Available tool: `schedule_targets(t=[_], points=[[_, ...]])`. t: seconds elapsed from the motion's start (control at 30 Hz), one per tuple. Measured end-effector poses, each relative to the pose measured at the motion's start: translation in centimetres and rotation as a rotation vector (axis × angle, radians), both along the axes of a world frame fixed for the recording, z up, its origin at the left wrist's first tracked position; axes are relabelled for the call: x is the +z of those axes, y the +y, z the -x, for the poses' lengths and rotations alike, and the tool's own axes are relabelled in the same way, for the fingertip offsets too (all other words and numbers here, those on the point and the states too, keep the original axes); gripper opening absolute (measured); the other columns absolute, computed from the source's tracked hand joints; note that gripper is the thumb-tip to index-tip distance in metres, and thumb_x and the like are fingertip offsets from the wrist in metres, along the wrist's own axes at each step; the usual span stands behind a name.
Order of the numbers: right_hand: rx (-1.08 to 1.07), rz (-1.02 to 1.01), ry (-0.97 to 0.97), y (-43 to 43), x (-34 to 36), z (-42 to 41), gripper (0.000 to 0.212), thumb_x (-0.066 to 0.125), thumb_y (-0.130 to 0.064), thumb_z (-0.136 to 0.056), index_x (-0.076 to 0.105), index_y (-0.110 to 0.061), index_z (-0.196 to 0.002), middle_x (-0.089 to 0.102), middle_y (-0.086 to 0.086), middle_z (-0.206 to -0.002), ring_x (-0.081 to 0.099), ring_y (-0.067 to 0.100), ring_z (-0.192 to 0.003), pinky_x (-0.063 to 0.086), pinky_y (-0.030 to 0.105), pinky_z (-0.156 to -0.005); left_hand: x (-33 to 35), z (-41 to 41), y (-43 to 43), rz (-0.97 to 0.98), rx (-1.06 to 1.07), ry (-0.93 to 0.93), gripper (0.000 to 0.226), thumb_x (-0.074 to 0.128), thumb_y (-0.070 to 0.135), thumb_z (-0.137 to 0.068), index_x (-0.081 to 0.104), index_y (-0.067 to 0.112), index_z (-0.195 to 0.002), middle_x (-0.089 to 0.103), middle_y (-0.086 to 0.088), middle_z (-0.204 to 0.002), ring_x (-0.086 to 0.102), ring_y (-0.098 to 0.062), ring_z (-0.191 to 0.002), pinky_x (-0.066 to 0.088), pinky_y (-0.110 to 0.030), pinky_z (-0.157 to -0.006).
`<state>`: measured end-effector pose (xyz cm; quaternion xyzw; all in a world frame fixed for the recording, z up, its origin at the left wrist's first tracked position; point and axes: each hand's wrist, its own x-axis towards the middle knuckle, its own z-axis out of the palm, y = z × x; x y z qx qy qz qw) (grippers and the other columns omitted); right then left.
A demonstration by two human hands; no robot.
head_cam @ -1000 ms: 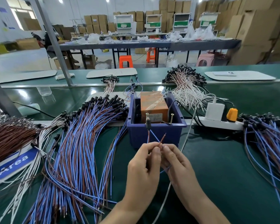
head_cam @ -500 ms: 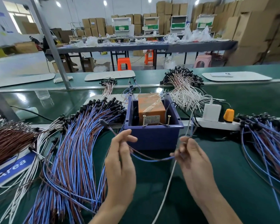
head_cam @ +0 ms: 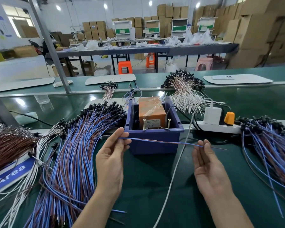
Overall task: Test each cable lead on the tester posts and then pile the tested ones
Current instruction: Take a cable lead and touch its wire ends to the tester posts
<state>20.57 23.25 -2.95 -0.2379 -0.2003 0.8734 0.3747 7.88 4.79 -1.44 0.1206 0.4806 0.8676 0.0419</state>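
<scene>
Blue and white, a sign at far left reads "Area"; the small label on the orange tester box in the blue bin is too fine to read. The left hand pinches one end of a blue-and-brown cable lead between thumb and forefinger, and the right hand, palm up, pinches it near the other end. The hands are well apart, with the lead stretched straight across the bin's front, on the near side of the two screw posts and between the left pile and the right pile.
</scene>
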Motion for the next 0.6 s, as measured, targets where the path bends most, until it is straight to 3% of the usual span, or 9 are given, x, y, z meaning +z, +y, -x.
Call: schedule_targets(t=[0.23,0.47,0.6], points=[[-0.031,0.053,0.07,0.6,-0.2,-0.1,0.023,0.059,-0.019,-0.097,0.079,-0.021,-0.086,0.077,-0.004,-0.086,0.075,0.008,-0.08,0.062,0.024,-0.071,0.2,0.4,-0.5,-0.099,-0.144,-0.2,0.034,0.05,-0.001,-0.097,0.082,0.012,-0.096,0.075,-0.008,-0.092,0.071,-0.014,-0.078,0.059,-0.022,-0.076],[-0.054,0.085,0.207,0.8,-0.7,-0.1,0.028,0.055,-0.022,-0.097,0.081,-0.022,-0.085,0.066,-0.006,-0.072,0.068,0.009,-0.065,0.063,0.032,-0.075,0.1,0.2,-0.5,-0.096,-0.231,-0.115,0.025,0.058,0.011,-0.085,0.081,0.02,-0.091,0.07,-0.002,-0.083,0.07,-0.014,-0.087,0.059,-0.025,-0.078],[-0.051,0.042,0.18,1.2,-1.0,-0.1,0.028,0.058,-0.023,-0.094,0.083,-0.024,-0.082,0.075,-0.005,-0.082,0.074,0.009,-0.077,0.063,0.028,-0.072,-0.1,0.7,-0.6,-0.097,-0.155,-0.113,0.028,0.057,0.009,-0.088,0.081,0.023,-0.089,0.073,-0.001,-0.087,0.072,-0.012,-0.084,0.059,-0.024,-0.072]])
